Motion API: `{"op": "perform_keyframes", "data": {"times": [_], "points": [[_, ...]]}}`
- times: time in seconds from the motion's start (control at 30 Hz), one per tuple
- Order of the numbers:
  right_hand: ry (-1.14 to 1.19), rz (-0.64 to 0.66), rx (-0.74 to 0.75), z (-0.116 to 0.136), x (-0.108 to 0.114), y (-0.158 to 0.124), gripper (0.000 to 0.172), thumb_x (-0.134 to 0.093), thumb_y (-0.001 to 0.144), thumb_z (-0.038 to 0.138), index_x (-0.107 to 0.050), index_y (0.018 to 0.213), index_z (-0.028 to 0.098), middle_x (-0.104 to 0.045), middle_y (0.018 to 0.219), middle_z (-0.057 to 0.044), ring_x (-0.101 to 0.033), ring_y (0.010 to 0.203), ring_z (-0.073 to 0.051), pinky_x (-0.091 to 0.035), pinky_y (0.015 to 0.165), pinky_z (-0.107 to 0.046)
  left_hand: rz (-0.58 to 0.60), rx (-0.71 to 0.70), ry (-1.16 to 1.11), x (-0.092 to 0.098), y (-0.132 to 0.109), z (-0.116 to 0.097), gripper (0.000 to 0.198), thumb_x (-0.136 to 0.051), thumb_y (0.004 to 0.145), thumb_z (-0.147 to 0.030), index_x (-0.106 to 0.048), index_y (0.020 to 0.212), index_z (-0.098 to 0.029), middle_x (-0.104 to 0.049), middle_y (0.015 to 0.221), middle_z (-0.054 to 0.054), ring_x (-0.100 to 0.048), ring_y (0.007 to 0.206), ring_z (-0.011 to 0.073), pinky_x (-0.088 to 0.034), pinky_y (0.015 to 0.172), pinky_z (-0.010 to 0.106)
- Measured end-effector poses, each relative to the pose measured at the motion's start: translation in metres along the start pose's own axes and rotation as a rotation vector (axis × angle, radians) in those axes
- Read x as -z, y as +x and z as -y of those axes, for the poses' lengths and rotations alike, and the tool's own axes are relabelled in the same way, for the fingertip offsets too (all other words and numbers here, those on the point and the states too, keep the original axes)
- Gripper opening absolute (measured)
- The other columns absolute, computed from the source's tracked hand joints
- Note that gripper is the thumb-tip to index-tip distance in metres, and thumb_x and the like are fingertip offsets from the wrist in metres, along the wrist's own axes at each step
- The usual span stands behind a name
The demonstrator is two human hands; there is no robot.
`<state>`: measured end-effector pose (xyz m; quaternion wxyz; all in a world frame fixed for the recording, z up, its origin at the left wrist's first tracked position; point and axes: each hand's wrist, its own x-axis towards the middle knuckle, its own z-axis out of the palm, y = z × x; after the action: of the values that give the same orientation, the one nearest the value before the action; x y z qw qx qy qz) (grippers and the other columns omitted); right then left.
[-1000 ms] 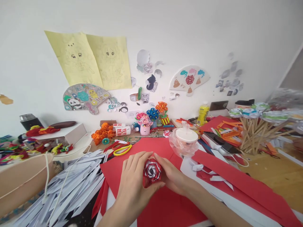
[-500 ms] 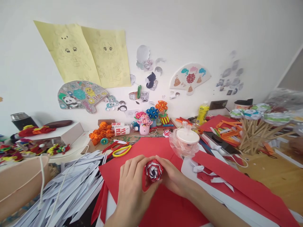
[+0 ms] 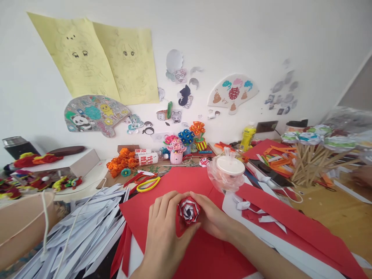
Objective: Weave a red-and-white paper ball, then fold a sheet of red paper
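Note:
Between my two hands sits a round folded-paper ball (image 3: 188,211), red and white with a spiral of overlapping strips and a dark hole at its centre. My left hand (image 3: 167,221) curls around its left side, the thumb underneath. From the right, my right hand (image 3: 213,217) closes on it, with the fingertips of both hands meeting near its top. Below them lies a large sheet of red paper (image 3: 174,178). The ball's back and underside are hidden by my fingers.
Folded white paper strips (image 3: 95,221) are heaped at left. Yellow-handled scissors (image 3: 148,185) lie beyond my left hand. A lidded white cup (image 3: 231,166) in plastic wrap stands beyond my right hand. Small flower pots (image 3: 176,157) line the wall. Wooden sticks with paper tops (image 3: 308,162) fan out at right.
My hands and the paper ball keep nearly the same pose. The view has shifted slightly, so the wall and table things sit a little differently in the picture.

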<state>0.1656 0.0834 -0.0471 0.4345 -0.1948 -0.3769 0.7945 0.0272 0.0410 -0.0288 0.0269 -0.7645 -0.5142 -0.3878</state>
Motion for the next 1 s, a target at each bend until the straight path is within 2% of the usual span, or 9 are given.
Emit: {"op": "perform_keyframes", "data": {"times": [0.1,0.2,0.4,0.5,0.73,0.83,1.0], "points": [[0.017,-0.022,0.024,-0.001,0.001,0.001,0.033,-0.064,0.084,0.046,-0.066,0.089,0.013,-0.068,0.072,-0.003,-0.063,0.060,-0.015,-0.050,0.061,-0.028,0.014,0.016,-0.016,-0.002,-0.001,0.001,0.055,-0.073,0.069,-0.015,-0.050,0.117,-0.029,-0.058,0.115,0.004,-0.053,0.103,0.0268,-0.042,0.085,0.040],[0.016,-0.026,0.039,-0.001,0.001,0.001,0.033,-0.065,0.083,0.046,-0.067,0.089,0.014,-0.068,0.074,-0.003,-0.063,0.065,-0.015,-0.049,0.064,-0.027,0.003,0.011,-0.011,-0.002,0.000,0.001,0.049,-0.069,0.072,-0.014,-0.051,0.115,-0.028,-0.058,0.114,0.004,-0.054,0.102,0.0260,-0.042,0.084,0.039],[-0.037,0.063,0.058,0.002,0.004,0.000,0.037,-0.056,0.090,0.047,-0.066,0.107,0.015,-0.069,0.090,-0.007,-0.064,0.076,-0.016,-0.048,0.072,-0.029,-0.019,-0.002,0.017,0.001,0.001,0.004,0.045,-0.067,0.074,-0.016,-0.052,0.114,-0.028,-0.058,0.115,0.004,-0.054,0.102,0.0256,-0.042,0.083,0.038],[-0.083,0.049,0.091,0.004,0.010,0.000,0.036,-0.057,0.090,0.046,-0.066,0.109,0.017,-0.068,0.097,-0.007,-0.063,0.080,-0.015,-0.048,0.074,-0.028,-0.019,-0.040,0.037,0.002,0.001,0.007,0.044,-0.066,0.075,-0.018,-0.052,0.115,-0.027,-0.060,0.115,0.005,-0.056,0.101,0.0256,-0.043,0.082,0.037],[-0.119,0.128,0.016,0.011,0.010,-0.003,0.040,-0.055,0.090,0.049,-0.067,0.107,0.015,-0.070,0.088,-0.008,-0.064,0.071,-0.015,-0.049,0.068,-0.029,-0.050,-0.020,0.024,0.003,0.003,0.005,0.042,-0.067,0.074,-0.016,-0.051,0.112,-0.026,-0.059,0.111,0.005,-0.055,0.099,0.0264,-0.043,0.082,0.040],[-0.106,0.142,0.026,0.011,0.008,-0.002,0.041,-0.056,0.089,0.050,-0.068,0.105,0.014,-0.070,0.084,-0.007,-0.064,0.069,-0.016,-0.049,0.068,-0.030,-0.021,-0.027,0.009,0.003,0.004,0.006,0.044,-0.070,0.072,-0.019,-0.052,0.111,-0.026,-0.058,0.112,0.005,-0.054,0.100,0.0272,-0.044,0.082,0.041],[-0.072,0.070,0.024,0.007,0.010,0.001,0.040,-0.061,0.086,0.049,-0.068,0.098,0.012,-0.069,0.075,-0.005,-0.063,0.064,-0.014,-0.047,0.065,-0.027,0.029,0.005,-0.043,0.000,0.003,0.008,0.042,-0.069,0.073,-0.023,-0.053,0.112,-0.026,-0.058,0.114,0.005,-0.055,0.101,0.0261,-0.046,0.082,0.040]]}}
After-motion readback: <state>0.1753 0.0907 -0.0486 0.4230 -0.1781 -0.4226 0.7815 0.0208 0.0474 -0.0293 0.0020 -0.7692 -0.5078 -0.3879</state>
